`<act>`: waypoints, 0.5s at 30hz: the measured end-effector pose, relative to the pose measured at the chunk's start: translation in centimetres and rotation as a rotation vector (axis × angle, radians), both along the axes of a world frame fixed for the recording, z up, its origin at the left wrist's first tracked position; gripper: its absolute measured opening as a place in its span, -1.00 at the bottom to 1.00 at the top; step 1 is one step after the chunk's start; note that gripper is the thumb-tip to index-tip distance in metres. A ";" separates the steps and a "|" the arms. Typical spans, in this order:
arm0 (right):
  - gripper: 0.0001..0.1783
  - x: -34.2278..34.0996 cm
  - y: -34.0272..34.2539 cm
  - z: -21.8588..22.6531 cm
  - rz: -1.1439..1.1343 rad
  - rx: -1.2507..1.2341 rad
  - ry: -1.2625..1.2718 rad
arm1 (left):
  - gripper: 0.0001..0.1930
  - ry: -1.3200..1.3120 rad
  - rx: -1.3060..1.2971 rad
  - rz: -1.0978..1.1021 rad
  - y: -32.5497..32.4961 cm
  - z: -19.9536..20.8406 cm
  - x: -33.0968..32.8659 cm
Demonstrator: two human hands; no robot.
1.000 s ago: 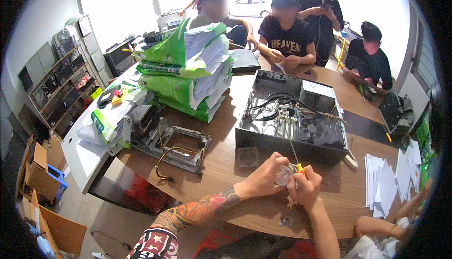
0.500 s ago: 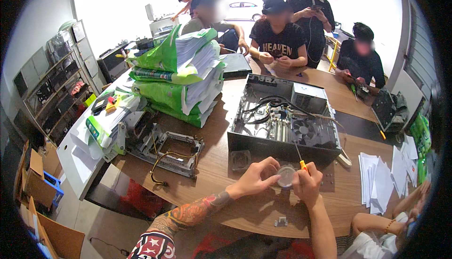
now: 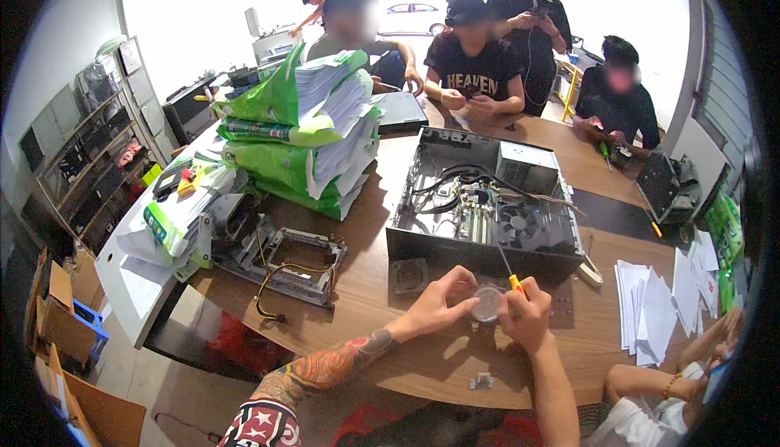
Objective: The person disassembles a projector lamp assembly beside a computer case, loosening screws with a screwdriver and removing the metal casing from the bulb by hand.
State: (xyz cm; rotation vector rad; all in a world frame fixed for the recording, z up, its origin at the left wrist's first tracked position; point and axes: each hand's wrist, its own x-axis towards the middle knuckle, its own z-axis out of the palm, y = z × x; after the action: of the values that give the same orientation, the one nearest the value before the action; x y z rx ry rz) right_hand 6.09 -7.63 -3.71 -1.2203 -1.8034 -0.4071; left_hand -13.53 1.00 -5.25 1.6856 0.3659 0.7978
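Observation:
My left hand (image 3: 435,310) is curled at the left side of a small round clear container (image 3: 487,304), thumb and fingers at its rim. My right hand (image 3: 526,317) grips a screwdriver (image 3: 515,282) with a yellow and red handle, its thin shaft pointing up and away. The right fingertips also meet the container's right edge. What the container holds is too blurred to tell. Just beyond my hands stands an opened black computer case (image 3: 479,249), showing cables, a fan (image 3: 520,224) and a silver power supply (image 3: 526,163). A square clear piece (image 3: 408,276) lies by its front left corner.
A grey metal drive frame (image 3: 305,260) with wires lies at left, before a tall stack of green-wrapped paper (image 3: 280,171). A small metal bracket (image 3: 482,381) is near the front edge. Paper sheets (image 3: 642,313) lie at right. Several people sit or stand around the table.
The view has shifted slightly, moving the scene a little left. My hands keep nearly the same pose around the container, and the screwdriver stays in my right hand.

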 end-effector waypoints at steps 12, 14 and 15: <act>-0.84 0.8 -0.2 0.2 -0.045 0.049 -0.096 | -0.40 0.132 0.129 -0.134 0.0 1.0 -0.7; -0.84 0.9 0.0 0.2 -0.044 0.063 -0.097 | -0.34 0.128 0.155 -0.132 0.0 0.8 -0.5; -0.84 0.9 0.0 0.3 -0.045 0.073 -0.097 | -0.31 0.126 0.130 -0.128 -0.1 0.4 -0.4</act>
State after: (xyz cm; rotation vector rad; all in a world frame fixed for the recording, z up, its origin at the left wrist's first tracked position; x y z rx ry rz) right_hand 7.01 -7.68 -3.40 -1.2101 -1.8289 -0.5620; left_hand -13.96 0.94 -4.89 1.8664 0.2944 0.6345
